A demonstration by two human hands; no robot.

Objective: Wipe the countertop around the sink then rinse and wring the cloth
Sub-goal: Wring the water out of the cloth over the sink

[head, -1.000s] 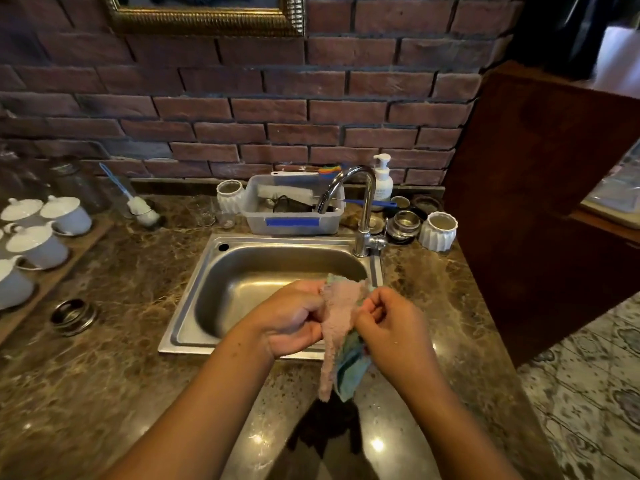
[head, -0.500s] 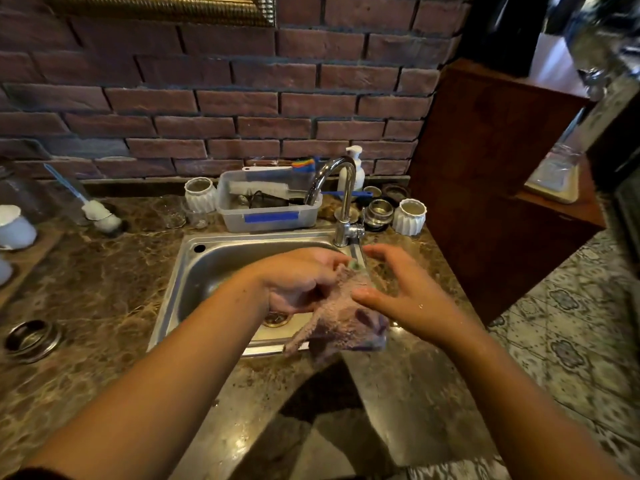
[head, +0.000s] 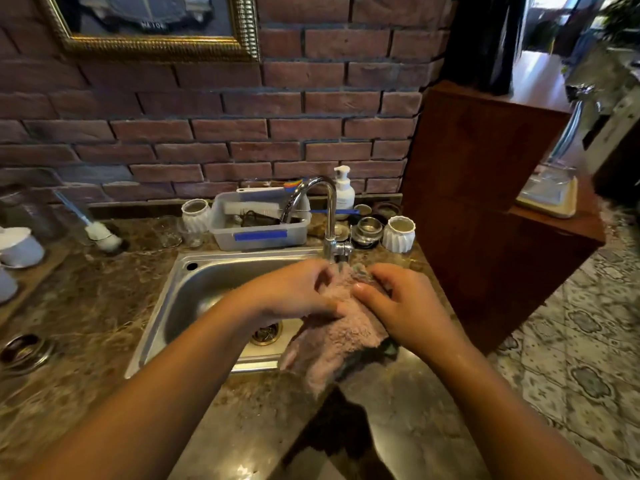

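Pink and fluffy, the cloth (head: 341, 336) hangs over the right front corner of the steel sink (head: 180, 292), bunched between both hands just below the base of the tap (head: 330, 216). The left hand (head: 294, 292) closes its grip on the cloth's upper left part, fingers curled into the fabric; the right hand (head: 398, 306) presses on it from the 3 o'clock side, fingers spread and thumb laid across the top, so its grip looks loose though it does hold the cloth. The lower end of the cloth droops past the sink rim toward 6 o'clock, above the brown marble counter (head: 86, 306). At 12 o'clock from the hands, behind the sink, stands a clear plastic tub (head: 259, 233) with a strip of blue tape, and a white ribbed cup (head: 398, 233) sits at about 1 o'clock beside the tap. A soap pump bottle (head: 344, 188) stands against the brick wall.
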